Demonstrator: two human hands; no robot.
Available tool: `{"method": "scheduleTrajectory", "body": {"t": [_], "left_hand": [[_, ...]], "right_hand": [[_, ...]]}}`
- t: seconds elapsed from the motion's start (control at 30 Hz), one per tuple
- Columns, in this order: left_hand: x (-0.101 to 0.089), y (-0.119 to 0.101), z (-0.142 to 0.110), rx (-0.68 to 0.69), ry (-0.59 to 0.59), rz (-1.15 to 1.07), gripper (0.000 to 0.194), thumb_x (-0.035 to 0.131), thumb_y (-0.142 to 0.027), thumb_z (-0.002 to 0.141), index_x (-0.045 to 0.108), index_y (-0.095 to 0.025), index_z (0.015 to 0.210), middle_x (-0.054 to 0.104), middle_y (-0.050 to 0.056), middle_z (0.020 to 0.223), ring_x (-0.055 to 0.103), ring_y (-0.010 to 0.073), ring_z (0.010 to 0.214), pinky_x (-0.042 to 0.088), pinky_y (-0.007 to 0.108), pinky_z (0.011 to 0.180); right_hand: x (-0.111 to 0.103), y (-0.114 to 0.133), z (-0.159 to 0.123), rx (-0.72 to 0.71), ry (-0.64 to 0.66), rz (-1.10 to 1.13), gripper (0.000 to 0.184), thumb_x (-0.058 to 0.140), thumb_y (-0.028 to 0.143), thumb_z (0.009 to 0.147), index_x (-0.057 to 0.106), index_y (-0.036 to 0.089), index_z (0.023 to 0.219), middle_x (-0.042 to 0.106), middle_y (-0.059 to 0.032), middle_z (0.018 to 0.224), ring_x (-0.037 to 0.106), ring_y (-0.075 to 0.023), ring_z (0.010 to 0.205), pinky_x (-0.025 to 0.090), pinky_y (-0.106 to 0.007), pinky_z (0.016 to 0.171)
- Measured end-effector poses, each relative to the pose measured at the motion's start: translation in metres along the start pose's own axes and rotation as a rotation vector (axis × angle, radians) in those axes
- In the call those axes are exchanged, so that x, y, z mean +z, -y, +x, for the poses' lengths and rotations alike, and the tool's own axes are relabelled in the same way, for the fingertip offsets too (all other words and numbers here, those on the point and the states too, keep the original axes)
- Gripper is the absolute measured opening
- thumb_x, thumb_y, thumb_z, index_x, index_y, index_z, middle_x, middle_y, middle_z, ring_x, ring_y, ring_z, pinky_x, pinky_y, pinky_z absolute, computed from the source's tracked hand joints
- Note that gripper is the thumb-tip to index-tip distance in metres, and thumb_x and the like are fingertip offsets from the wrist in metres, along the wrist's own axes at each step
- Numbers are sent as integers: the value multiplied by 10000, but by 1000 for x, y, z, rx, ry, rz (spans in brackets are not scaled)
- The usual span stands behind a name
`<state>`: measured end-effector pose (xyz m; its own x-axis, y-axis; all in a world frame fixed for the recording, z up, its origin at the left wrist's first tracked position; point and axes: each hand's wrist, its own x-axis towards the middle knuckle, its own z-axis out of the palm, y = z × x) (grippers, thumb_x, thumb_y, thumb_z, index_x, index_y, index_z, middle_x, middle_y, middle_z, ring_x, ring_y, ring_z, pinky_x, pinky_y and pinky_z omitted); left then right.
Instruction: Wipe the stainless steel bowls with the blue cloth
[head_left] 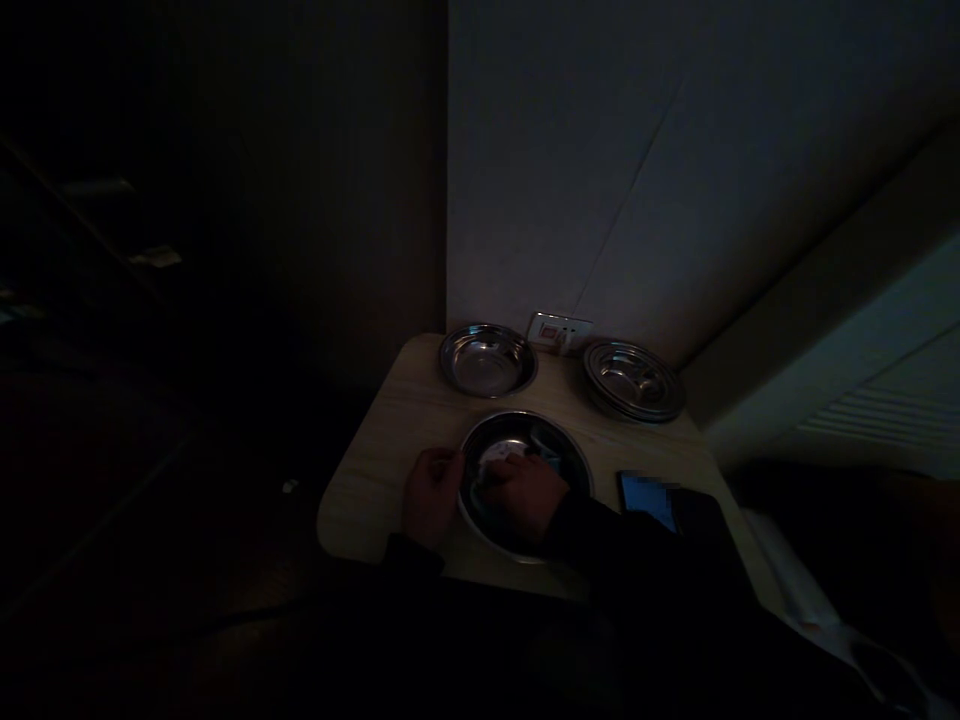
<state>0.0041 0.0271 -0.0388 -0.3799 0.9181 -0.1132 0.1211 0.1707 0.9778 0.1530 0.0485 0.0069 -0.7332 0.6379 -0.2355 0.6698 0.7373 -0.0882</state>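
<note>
The left hand point(433, 495) curls at the left rim of a metal bowl point(517, 413) on the pale bench point(360, 490); too dark to say whether it grips. The right hand point(529, 490) reaches inside, fingers bent, its hold unclear. Rightward lies a lit phone point(646, 499). Behind stand a second bowl point(486, 374) and a bowl stack point(636, 381).

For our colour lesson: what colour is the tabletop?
The tabletop is pale beige, faintly streaked; head view.
</note>
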Motion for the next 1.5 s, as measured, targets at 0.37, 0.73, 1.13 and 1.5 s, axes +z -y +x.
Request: {"method": "scheduleTrajectory", "body": {"t": [0.37,0.73,1.13,1.5], "left_hand": [[7,8,-9,126,59,39,356,454,-316,798,611,-153,1073,638,75,1109,579,194,1032,456,322,897],[5,8,-9,166,75,56,353,430,-271,805,610,-149,1082,647,70,1094,594,189,1012,470,303,878],[8,11,-13,142,25,72,363,417,-294,814,615,-140,1076,652,76,1081,599,192,995,466,304,876],[7,11,-13,137,-48,99,367,412,-304,816,619,-130,1064,643,93,1095,592,199,1012,460,318,883]], "right_hand": [[3,3,-27,-36,82,28,248,520,272,789,612,286,1018,563,-48,1049,482,-223,949,383,-361,755],[-3,13,26,299,-52,-80,254,404,192,802,617,151,934,576,-116,1012,518,-269,938,391,-442,758],[-1,14,0,81,98,12,246,454,209,770,625,220,947,581,-69,1028,516,-227,930,377,-386,781],[3,10,3,29,79,66,234,471,188,754,633,216,921,569,-56,1003,511,-210,911,404,-326,729]]}}
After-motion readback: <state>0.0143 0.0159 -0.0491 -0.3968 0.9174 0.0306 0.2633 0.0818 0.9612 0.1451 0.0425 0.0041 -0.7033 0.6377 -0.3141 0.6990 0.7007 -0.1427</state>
